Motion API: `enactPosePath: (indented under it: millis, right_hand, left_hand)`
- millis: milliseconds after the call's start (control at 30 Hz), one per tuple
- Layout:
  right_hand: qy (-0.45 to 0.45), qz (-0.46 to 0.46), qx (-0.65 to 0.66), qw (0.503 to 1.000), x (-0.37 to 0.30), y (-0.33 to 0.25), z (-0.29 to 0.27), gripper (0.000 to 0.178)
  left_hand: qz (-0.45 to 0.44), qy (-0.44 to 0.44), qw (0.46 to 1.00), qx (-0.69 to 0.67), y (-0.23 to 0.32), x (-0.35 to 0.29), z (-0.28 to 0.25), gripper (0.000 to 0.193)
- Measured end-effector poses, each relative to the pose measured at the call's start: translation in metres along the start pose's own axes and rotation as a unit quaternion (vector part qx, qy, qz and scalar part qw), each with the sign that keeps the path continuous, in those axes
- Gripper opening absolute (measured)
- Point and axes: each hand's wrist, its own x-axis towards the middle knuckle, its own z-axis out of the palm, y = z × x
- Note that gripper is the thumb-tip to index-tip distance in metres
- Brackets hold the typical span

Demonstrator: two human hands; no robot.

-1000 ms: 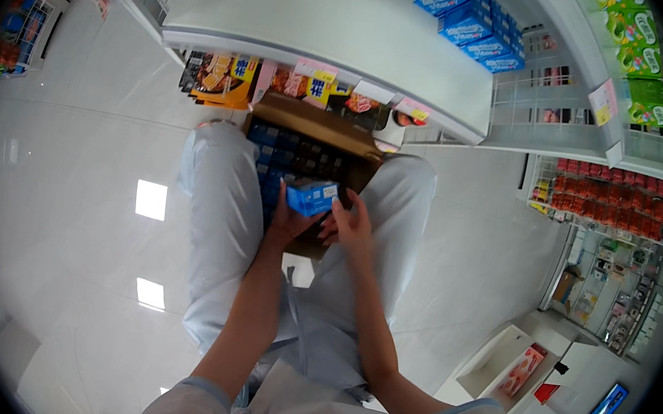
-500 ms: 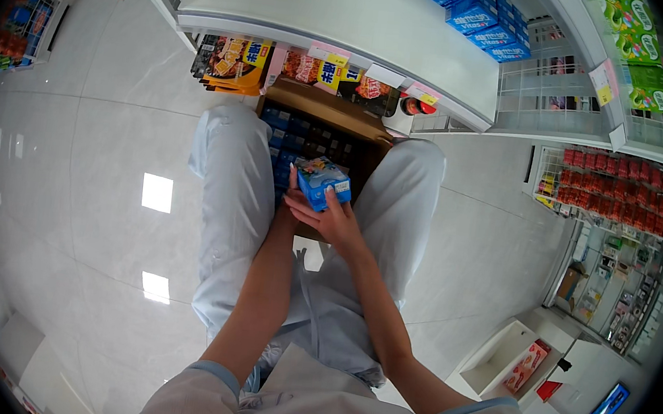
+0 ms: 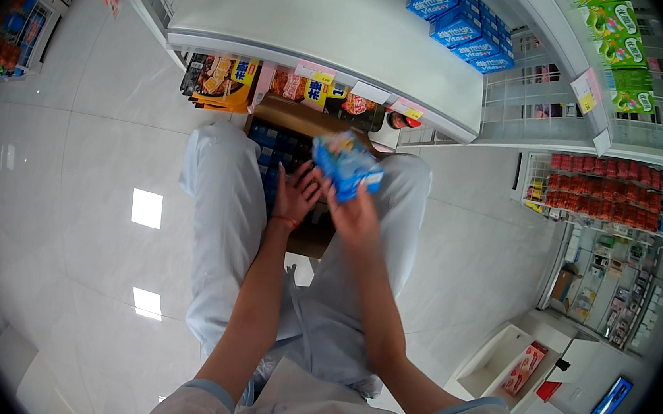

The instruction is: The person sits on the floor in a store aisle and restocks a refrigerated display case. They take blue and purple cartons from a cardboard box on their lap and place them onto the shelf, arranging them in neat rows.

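My right hand (image 3: 353,211) grips a blue drink carton (image 3: 347,165), a small box with a colourful top, raised above my right knee. The carton and the right fingers are slightly smeared by motion. Beside it, my left hand (image 3: 296,196) is open with its fingers spread, palm up, and holds nothing. Below both hands a brown cardboard box (image 3: 297,113) stands open between my knees. Rows of dark blue cartons (image 3: 272,139) fill its visible left part; my hands and the raised carton hide some of the rest.
In front runs a white shelf (image 3: 303,5) with stacked blue cartons (image 3: 460,28) at its right end. Boxed foods (image 3: 220,80) sit beneath it. Green packs (image 3: 622,47) stand on the neighbouring shelf. Red packets (image 3: 604,189) hang on a rack at right, above a white bin (image 3: 493,354).
My right hand has lifted the carton up and to the right, away from the left hand. The left hand has let go of it and opened. The view has shifted slightly.
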Motion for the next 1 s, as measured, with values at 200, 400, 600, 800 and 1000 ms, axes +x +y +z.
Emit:
enactPosePath:
  millis: [200,400,600,800,1000]
  right_hand:
    - [-0.054,-0.14,0.026,0.988,0.08,-0.087,0.085,0.048]
    - [0.014,-0.083,0.056,0.995,0.151,-0.174,0.104,0.045]
    - [0.127,-0.047,0.017,0.991,0.196,-0.193,0.111,0.05]
    - [0.178,-0.09,-0.072,0.977,0.231,-0.208,0.115,0.059]
    - [0.21,-0.087,-0.123,0.966,0.254,-0.229,0.126,0.063]
  left_hand:
    - [0.097,0.232,0.968,0.022,0.003,0.007,-0.04,0.037]
    - [0.062,0.196,0.978,0.032,-0.002,0.009,-0.031,0.035]
    - [0.073,0.218,0.973,0.025,0.0,0.01,-0.039,0.038]
    - [0.077,0.219,0.972,0.025,-0.004,0.012,-0.042,0.037]
    - [0.067,0.222,0.973,0.018,-0.002,0.012,-0.041,0.033]
